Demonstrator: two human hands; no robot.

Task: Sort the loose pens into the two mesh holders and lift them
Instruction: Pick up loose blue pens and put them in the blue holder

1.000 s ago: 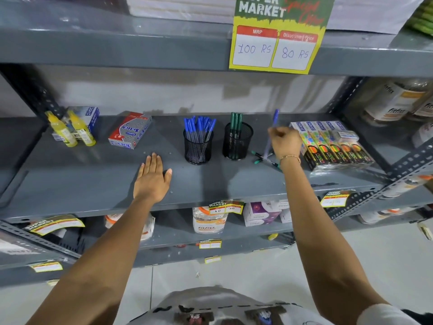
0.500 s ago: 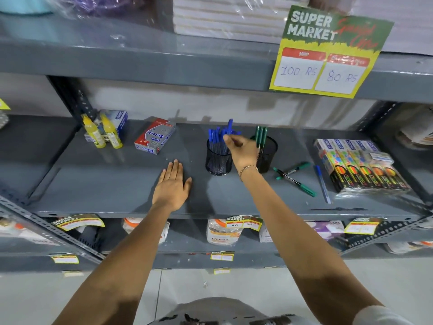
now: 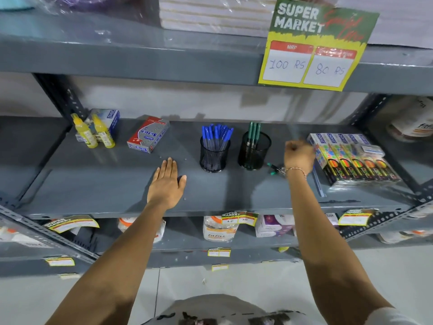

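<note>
Grey metal shelf (image 3: 93,184): two yellow bottles (image 3: 93,133) stood far left, touching a blue-and-white box (image 3: 110,118) behind them. Red-and-grey box (image 3: 148,134) laid flat just right of those. Wrapped marker packs (image 3: 351,158) stacked at right end. Price sign (image 3: 316,43), marked 100 RS / 80 RS, hung from upper shelf edge.

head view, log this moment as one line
left hand flat on shelf | right hand closed, blurred, near loose green pens | blue holder full
</note>
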